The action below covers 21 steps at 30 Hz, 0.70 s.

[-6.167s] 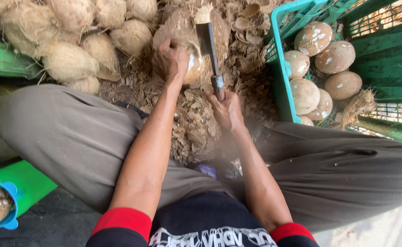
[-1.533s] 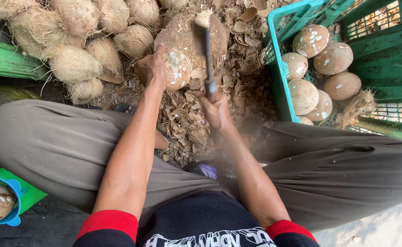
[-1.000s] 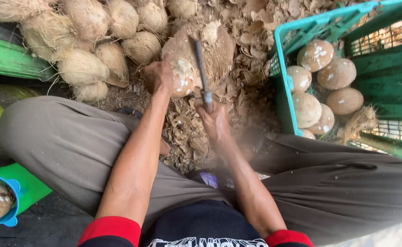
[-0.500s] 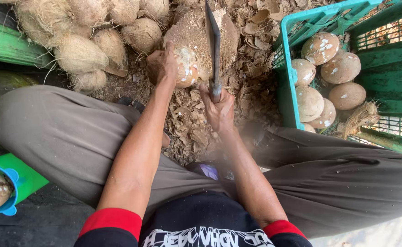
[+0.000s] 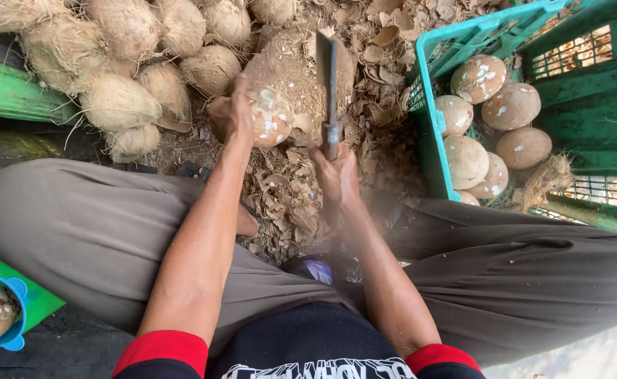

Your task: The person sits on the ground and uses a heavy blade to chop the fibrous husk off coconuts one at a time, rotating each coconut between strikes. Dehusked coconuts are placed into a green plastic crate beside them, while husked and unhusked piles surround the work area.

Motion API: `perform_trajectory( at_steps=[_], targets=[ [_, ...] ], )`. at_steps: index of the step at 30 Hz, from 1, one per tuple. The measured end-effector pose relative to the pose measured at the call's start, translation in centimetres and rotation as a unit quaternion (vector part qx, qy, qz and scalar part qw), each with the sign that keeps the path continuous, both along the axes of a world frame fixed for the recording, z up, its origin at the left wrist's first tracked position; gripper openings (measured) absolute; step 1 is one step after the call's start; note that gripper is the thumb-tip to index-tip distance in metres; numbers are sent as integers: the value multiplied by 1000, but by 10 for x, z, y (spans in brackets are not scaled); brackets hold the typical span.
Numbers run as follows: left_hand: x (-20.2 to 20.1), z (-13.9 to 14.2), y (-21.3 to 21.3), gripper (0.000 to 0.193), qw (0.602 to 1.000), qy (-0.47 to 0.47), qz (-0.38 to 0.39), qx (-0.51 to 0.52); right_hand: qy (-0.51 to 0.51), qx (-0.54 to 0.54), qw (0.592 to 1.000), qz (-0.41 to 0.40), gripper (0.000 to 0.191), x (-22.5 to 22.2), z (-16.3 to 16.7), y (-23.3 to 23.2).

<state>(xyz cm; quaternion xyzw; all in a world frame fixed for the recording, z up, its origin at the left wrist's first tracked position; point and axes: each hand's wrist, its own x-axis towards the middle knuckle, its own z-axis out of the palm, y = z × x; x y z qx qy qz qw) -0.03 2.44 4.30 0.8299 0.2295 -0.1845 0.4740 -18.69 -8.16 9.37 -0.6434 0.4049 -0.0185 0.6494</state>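
Fingers [image 5: 234,105] of left hand [image 5: 230,119] wrap coconut [image 5: 270,116]; right hand [image 5: 336,175] fist-tight on cleaver [image 5: 328,77].
Shell approx. half pared; crate [image 5: 428,140] w/ several done, husked pile [image 5: 126,63] left.

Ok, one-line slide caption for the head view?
Left hand steadies a partly peeled coconut while right hand holds a cleaver upright beside it.

Our right hand [image 5: 336,175] covers the handle of the cleaver [image 5: 328,77], so we cannot see it. Our left hand [image 5: 230,116] hides the near side of the coconut [image 5: 270,116] it grips. Beyond that grip, the husked pile [image 5: 119,63] runs off the top edge.
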Motion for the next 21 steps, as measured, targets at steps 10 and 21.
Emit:
perform_trajectory(
  at_steps=[10,21],
  targets=[
    [-27,-62,-8,47,985,-168,11,-33,-10,27,999,37,39,-11,2,18],
    [-29,-50,-22,39,971,-186,47,-141,61,-3,997,37,32,-3,6,19]
  ],
)
